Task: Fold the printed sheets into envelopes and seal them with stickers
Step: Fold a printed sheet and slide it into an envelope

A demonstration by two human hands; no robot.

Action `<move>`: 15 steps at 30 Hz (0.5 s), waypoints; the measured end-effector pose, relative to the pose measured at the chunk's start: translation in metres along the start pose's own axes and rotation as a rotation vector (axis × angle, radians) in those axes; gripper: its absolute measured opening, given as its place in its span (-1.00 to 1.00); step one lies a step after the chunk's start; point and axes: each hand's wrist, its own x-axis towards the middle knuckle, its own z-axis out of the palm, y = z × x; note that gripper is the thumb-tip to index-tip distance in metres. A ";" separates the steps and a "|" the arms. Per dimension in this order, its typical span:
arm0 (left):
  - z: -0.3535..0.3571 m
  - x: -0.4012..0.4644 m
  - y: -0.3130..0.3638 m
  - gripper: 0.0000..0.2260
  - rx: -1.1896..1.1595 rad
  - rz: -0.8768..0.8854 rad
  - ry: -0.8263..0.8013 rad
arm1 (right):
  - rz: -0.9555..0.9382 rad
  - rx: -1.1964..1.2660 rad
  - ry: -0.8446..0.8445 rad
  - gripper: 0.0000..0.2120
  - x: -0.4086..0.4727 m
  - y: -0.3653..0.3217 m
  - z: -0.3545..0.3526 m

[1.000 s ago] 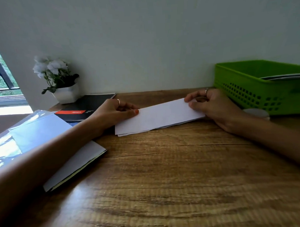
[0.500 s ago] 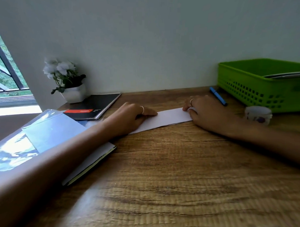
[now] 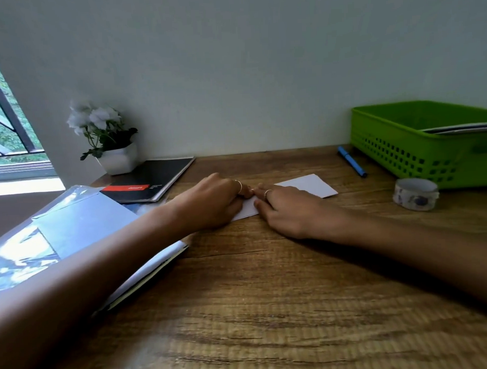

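Folded sheet [image 3: 306,186] lies flat on desk [image 3: 268,294], mid-rear, betw. both hands. Left hand [image 3: 210,202] rests on its left end, fingers loosely curled, pinning paper. Right hand [image 3: 288,207] lies on centre, fingers fairly straight, pressing down, prob. to set the crease; exact finger contact unclear, partly hidden. Hands meet fingertip to fingertip. Tape roll [image 3: 415,193] sits near right, within reach for sealing. Green basket [image 3: 401,140] behind it, likely for finished envelopes.
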 end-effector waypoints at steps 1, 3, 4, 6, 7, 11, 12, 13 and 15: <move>0.000 0.000 0.000 -0.71 -0.001 0.000 -0.015 | 0.011 -0.003 -0.008 -0.56 0.000 0.002 -0.001; 0.002 0.002 -0.002 -0.69 0.019 -0.033 -0.051 | 0.037 -0.021 -0.007 -0.54 -0.001 0.006 -0.002; 0.002 0.003 -0.002 -0.68 0.035 -0.055 -0.062 | 0.053 -0.033 0.004 -0.54 -0.002 0.009 -0.003; 0.001 0.003 0.002 -0.69 0.072 -0.089 -0.085 | 0.093 -0.062 0.025 -0.54 -0.003 0.014 -0.005; 0.000 0.003 0.005 -0.70 0.098 -0.099 -0.098 | 0.117 -0.076 0.032 -0.55 -0.003 0.017 -0.007; -0.006 0.001 0.013 -0.75 0.317 -0.139 -0.102 | 0.218 -0.082 0.018 -0.50 -0.004 0.031 -0.013; -0.006 0.000 0.013 -0.74 0.338 -0.151 -0.087 | 0.244 -0.082 0.005 -0.47 -0.004 0.035 -0.015; -0.007 -0.001 0.014 -0.72 0.330 -0.163 -0.078 | 0.267 -0.085 -0.012 -0.42 -0.004 0.038 -0.016; -0.006 -0.004 0.015 -0.68 0.278 -0.185 -0.087 | 0.300 -0.091 -0.047 -0.35 -0.005 0.042 -0.019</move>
